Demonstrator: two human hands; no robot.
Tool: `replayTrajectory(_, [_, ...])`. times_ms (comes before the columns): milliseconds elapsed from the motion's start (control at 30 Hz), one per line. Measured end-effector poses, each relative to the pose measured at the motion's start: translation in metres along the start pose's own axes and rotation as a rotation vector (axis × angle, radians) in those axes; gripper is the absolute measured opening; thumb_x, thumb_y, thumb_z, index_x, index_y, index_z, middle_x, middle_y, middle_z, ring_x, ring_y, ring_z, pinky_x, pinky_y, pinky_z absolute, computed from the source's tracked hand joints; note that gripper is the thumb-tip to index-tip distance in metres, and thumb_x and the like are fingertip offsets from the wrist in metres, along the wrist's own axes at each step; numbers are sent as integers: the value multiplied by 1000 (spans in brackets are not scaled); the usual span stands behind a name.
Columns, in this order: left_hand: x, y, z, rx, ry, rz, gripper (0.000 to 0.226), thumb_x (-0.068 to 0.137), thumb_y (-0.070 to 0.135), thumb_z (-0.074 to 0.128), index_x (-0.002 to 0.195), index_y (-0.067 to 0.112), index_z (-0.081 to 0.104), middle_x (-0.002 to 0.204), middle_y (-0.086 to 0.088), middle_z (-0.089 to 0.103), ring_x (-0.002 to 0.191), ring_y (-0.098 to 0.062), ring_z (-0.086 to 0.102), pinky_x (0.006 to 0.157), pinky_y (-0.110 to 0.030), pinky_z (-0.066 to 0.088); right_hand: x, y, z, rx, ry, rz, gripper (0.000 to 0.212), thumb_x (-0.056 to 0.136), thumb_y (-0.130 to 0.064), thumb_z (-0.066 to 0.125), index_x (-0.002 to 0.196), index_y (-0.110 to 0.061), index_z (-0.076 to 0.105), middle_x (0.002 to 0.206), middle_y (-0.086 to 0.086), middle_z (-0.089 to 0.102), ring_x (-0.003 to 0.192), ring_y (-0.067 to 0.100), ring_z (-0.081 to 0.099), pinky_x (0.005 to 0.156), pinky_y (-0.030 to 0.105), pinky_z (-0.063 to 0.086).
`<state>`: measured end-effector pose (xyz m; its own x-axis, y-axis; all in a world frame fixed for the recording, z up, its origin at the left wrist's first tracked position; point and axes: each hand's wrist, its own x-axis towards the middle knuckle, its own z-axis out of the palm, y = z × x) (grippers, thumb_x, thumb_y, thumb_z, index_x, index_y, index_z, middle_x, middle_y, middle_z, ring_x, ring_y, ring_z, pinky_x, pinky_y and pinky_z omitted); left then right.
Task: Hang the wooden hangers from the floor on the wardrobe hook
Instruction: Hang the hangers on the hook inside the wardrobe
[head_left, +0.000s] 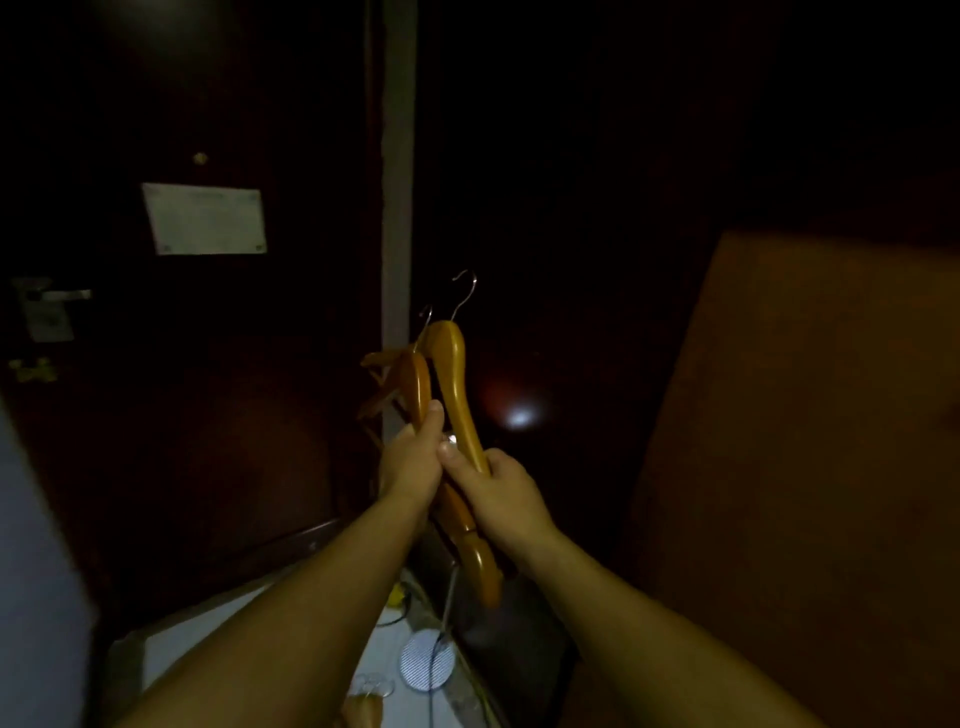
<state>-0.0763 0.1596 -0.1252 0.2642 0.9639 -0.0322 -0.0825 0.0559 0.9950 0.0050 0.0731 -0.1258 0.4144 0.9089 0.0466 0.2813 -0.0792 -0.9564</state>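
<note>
You held the wooden hangers (451, 374) as a bundle in front of you, raised off the floor, with their metal hooks (464, 293) pointing up and away. Your left hand (410, 457) was closed around the left hanger body, thumb on top; your right hand (501, 496) was wrapped around the arm of the right hanger, just beside the left hand. This two-handed grip probably served to keep the hooks aligned and free for hanging. The wardrobe hook could not be made out in the dark interior ahead. A pale vertical post (399, 171) stood just behind the hangers, and a wooden panel (810, 441) bounded the right side; the dark space between them offered room to lift.
</note>
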Motion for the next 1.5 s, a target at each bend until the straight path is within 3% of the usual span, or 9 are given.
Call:
replayTrajectory(200, [-23,44,77,69,-207,124,45,91,55,57,81,12,68,65,-1,68,63,-17,68,61,-30,49,-43,-29,-98,-204,74,31,52,66,-44,87,108,-30,59,100,-3,71,87,12,72,79,32,61])
replayTrajectory(433, [-62,72,136,303,-553,305,55,85,67,55,74,15,72,66,1,71,63,-16,68,65,-34,53,-104,-54,-181,-404,215,120,48,75,-21,81,113,-29,53,102,-1,63,84,13,66,65,23,54])
replayTrajectory(600, [-87,85,183,403,-755,390,61,76,74,59,71,14,71,63,3,68,61,-14,65,62,-30,49,-148,-75,-240,-555,257,248,47,74,-19,79,114,-27,56,105,3,65,93,21,68,80,38,61])
replayTrajectory(733, [-122,98,224,429,-846,548,94,55,94,49,72,3,66,58,-6,61,55,-23,63,58,-38,53,-181,-80,-278,-613,396,338,39,76,-16,74,111,-24,58,103,5,65,93,22,67,80,40,59])
replayTrajectory(867, [-150,116,260,526,-970,679,95,56,97,44,72,6,65,56,-1,56,59,-28,65,61,-47,54,-213,-81,-308,-653,525,388,35,77,-14,71,109,-19,58,92,4,62,81,19,62,77,41,57])
replayTrajectory(1100, [-163,138,323,605,-1079,785,39,78,65,64,101,34,66,95,8,70,81,-13,68,78,-39,60,-247,-81,-372,-609,581,374,30,84,-8,70,107,-22,56,93,1,59,84,16,61,72,30,53])
replayTrajectory(1233, [-148,153,348,820,-739,945,14,86,44,69,89,34,60,99,13,62,77,-1,56,73,-28,54,-259,-75,-419,-629,571,379,36,83,-10,70,117,-16,57,94,3,58,86,18,60,83,39,55])
replayTrajectory(1333, [-128,157,368,745,-494,972,31,79,31,78,97,33,53,107,8,58,89,-9,55,76,-31,54,-265,-69,-452,-573,540,356,31,82,-8,69,110,-17,59,91,4,55,79,17,56,74,34,52])
replayTrajectory(1500, [-105,156,399,848,-841,833,91,67,27,88,144,31,39,142,3,46,126,-20,48,99,-44,50,-271,-61,-500,-478,479,316,23,73,-6,68,88,-19,56,86,5,53,73,17,56,67,33,51])
